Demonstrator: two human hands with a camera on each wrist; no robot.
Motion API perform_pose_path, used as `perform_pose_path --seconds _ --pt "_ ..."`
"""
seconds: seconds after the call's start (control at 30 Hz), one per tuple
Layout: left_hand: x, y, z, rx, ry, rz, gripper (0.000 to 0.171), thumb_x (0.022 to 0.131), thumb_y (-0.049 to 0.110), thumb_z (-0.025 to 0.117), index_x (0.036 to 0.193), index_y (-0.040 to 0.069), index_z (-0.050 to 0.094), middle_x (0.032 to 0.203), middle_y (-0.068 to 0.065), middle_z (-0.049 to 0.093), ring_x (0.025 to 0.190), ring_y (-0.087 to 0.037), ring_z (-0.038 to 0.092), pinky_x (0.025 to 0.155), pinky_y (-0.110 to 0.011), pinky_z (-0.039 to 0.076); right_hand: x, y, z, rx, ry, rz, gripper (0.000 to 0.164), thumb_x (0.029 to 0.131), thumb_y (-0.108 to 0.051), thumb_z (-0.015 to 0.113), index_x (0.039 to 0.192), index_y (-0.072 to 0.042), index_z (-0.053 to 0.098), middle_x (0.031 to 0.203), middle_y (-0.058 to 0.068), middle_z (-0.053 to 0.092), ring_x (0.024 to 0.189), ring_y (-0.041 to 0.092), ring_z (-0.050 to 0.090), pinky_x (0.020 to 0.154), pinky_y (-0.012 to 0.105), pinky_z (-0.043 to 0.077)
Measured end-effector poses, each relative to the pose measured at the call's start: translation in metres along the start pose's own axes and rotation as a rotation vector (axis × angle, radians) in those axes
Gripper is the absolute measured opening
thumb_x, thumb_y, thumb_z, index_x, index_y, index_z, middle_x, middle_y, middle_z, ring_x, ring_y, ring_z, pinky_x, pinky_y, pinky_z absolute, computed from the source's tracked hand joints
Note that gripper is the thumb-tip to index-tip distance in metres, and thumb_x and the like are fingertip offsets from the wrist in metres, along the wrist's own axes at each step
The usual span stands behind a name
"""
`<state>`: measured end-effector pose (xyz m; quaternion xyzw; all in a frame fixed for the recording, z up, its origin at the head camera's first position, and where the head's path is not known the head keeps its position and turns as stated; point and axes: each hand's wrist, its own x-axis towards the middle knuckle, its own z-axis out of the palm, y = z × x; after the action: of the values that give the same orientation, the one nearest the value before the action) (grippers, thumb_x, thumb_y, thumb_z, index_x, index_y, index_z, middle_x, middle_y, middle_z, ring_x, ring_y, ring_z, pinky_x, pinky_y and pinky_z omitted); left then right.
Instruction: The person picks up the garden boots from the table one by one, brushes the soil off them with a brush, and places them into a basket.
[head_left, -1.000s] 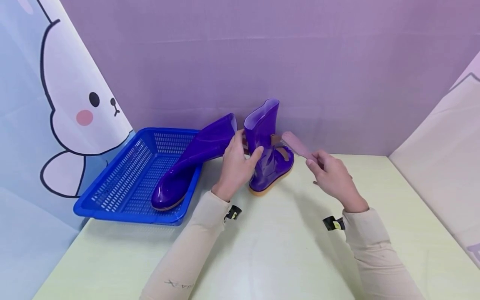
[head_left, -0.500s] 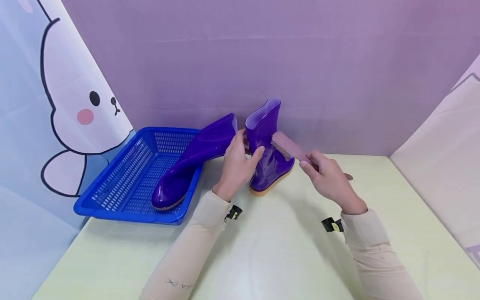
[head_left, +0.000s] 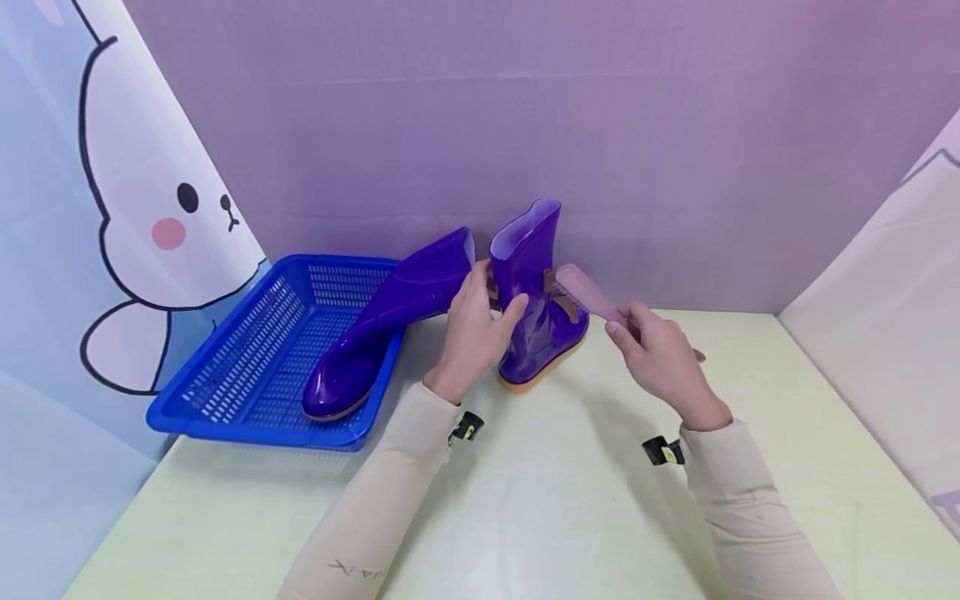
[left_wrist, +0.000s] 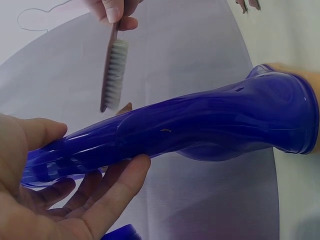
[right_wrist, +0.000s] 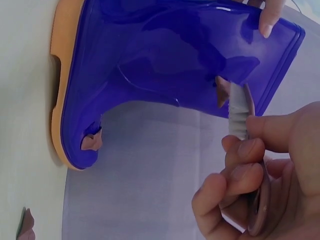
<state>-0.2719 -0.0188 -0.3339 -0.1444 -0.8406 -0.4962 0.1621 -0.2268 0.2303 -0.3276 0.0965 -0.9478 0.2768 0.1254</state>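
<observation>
A glossy purple rain boot [head_left: 534, 337] with a tan sole stands upright on the table. My left hand [head_left: 477, 329] grips its shaft, thumb on one side and fingers round the other, as the left wrist view shows. In my right hand [head_left: 663, 354] is a pink-handled brush [head_left: 585, 289], its pale bristles turned to the boot. In the right wrist view the bristles [right_wrist: 238, 110] are right at a brown scrap [right_wrist: 221, 92] on the front of the shaft. Another brown scrap [right_wrist: 92, 141] sits on the toe.
To the left, a blue plastic basket [head_left: 255, 437] holds a second purple boot [head_left: 431, 279], leaning over the basket's right rim. A loose brown scrap [right_wrist: 27, 227] lies on the table beyond the toe. A purple cloth wall [head_left: 675, 167] rises behind.
The brush swung left across the front of the boot half a second ago and is now back to the right, beside the shaft. My left hand and the boot stay nearly still.
</observation>
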Motion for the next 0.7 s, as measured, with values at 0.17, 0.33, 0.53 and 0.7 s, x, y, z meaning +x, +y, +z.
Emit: perform_pose_path --seconds 0.17,0.33,0.53,0.7 --pt "0.000 -0.001 0.000 0.002 0.001 0.000 0.060 0.098 0.029 0.068 0.147 0.005 0.042 0.126 -0.011 0.060 0.110 -0.026 0.061 0.091 -0.039 0.057 0.001 0.004 -0.003 0.006 0.008 0.049 0.029 0.108 -0.028 0.050 0.117 -0.002 0.061 0.080 0.007 0.064 0.061 0.012 0.064 0.060 0.031 0.047" --pt "0.000 0.000 0.000 0.000 -0.002 -0.005 0.060 0.098 0.029 0.068 0.147 0.005 0.042 0.127 -0.011 0.060 0.111 -0.027 0.062 0.092 -0.038 0.057 0.002 0.002 -0.001 0.031 0.027 0.029 0.030 0.108 -0.029 0.051 0.116 -0.002 0.061 0.077 0.007 0.061 0.060 0.013 0.060 0.055 0.029 0.045" --pt "0.000 -0.003 0.000 -0.004 -0.001 -0.005 0.059 0.098 0.028 0.068 0.146 0.005 0.043 0.128 -0.012 0.060 0.115 -0.032 0.062 0.094 -0.042 0.055 0.000 -0.002 0.009 0.072 -0.009 -0.071 0.027 0.109 -0.028 0.049 0.117 -0.005 0.060 0.074 0.003 0.051 0.059 0.014 0.045 0.058 0.030 0.039" --pt "0.000 -0.003 0.000 0.001 0.001 0.010 0.058 0.099 0.027 0.067 0.146 0.004 0.043 0.128 -0.013 0.060 0.114 -0.031 0.062 0.095 -0.041 0.055 0.001 -0.003 0.016 0.067 -0.008 -0.123 0.024 0.109 -0.025 0.050 0.118 -0.006 0.061 0.071 0.001 0.048 0.059 0.013 0.043 0.057 0.028 0.036"
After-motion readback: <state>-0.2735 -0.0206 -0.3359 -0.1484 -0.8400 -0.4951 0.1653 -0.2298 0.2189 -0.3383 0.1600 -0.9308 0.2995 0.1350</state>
